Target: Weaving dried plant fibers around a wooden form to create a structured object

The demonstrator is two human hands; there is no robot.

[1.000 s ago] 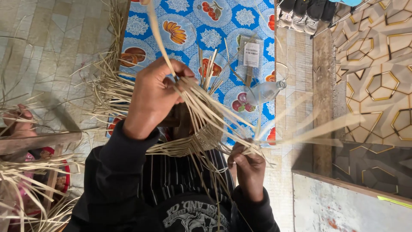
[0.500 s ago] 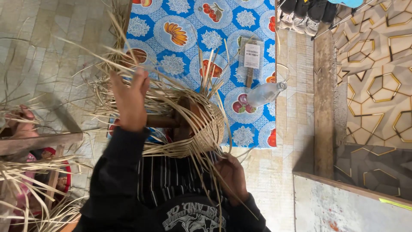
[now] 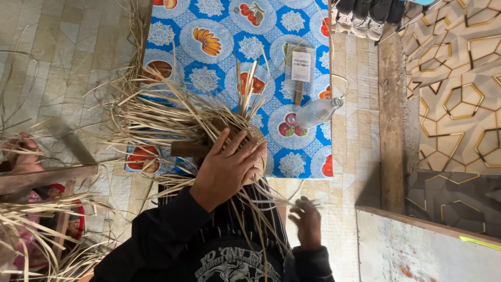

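On the lap, before the blue mat (image 3: 229, 21):
Woven basket (image 3: 259, 137): one, under left hand (image 3: 229, 167), fingers spread flat.
Right hand (image 3: 307, 222): one, released, empty.
Bottle (image 3: 317, 112): one, on mat.

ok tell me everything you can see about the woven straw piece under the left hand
The woven straw piece is a rounded, pale tan form of tightly plaited flat strips, mostly hidden by the left hand, which lies flat over it with fingers spread. Long unwoven strips fan out from its edge, mostly to the left and upward, with some trailing down over the person's striped lap. It sits on a dark wooden block, in front of the blue fruit-patterned cloth. The right hand is off it, lower right.
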